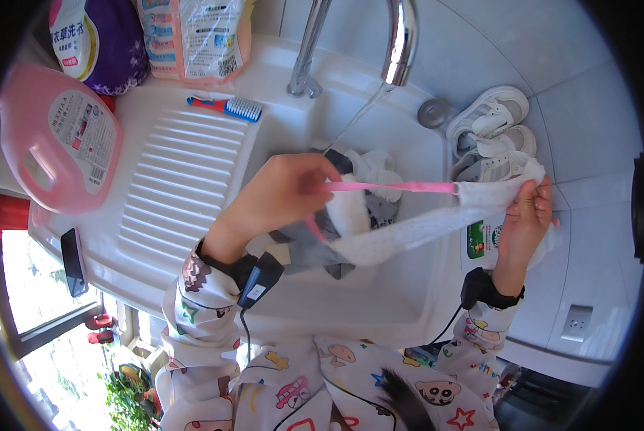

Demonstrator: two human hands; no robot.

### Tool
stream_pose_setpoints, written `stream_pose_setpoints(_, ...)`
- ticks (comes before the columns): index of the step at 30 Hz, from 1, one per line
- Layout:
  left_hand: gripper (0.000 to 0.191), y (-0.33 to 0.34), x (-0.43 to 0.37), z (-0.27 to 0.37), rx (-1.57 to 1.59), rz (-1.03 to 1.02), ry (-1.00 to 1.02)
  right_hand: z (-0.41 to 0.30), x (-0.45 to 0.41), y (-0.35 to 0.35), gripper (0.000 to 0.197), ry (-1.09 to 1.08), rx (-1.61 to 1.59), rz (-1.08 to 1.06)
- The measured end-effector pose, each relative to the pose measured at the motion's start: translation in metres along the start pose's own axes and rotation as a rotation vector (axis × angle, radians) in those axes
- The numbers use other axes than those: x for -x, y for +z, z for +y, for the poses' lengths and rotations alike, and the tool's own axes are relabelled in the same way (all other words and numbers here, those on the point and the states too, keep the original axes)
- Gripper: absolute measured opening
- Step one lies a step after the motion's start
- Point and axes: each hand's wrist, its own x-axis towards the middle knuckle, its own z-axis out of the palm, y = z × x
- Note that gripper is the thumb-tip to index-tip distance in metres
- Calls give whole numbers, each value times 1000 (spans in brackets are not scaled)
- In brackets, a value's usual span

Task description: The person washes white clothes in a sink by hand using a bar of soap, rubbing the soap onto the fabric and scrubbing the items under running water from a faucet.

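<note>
A wet white cloth garment (403, 234) with a narrow pink strap (392, 187) is stretched between my hands above the sink basin. My left hand (303, 180) pinches the pink strap at one end. At the other end, my right hand (527, 215) grips the white cloth, which bunches over its fingertips. Below, a pile of wet dark and grey clothes (306, 253) lies in the white sink (397, 301), partly hidden by the garment and my left hand. A thin stream of water (360, 116) runs from the chrome faucet (400, 48) toward the pile.
Left of the basin is a ribbed washboard (182, 183) with a scrub brush (227, 106) above it. A pink detergent jug (58, 140), a purple detergent pack (103, 43) and a phone (74, 262) are farther left. White shoes (494, 118) and a green-labelled package (478, 242) sit along the right ledge.
</note>
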Motion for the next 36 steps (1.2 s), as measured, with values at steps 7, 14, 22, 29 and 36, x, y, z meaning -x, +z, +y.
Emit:
stream_pose_setpoints(7,16,2,10,-57,-229,168,-255,54,39,-30,12,324,6,-144)
stream_pose_setpoints(14,17,13,56,-98,-702,-237,-182,122,135,-29,21,473,572,-1129)
stream_pose_setpoints(22,30,32,52,-110,-542,-628,-477,163,142,7,29,697,847,-1204)
stream_pose_setpoints(29,32,41,55,-165,-706,-302,-250,199,152,48,33,137,670,-947)
stream_pose_setpoints(36,35,33,23,-162,-406,-89,-391,217,142,87,33,575,568,-979)
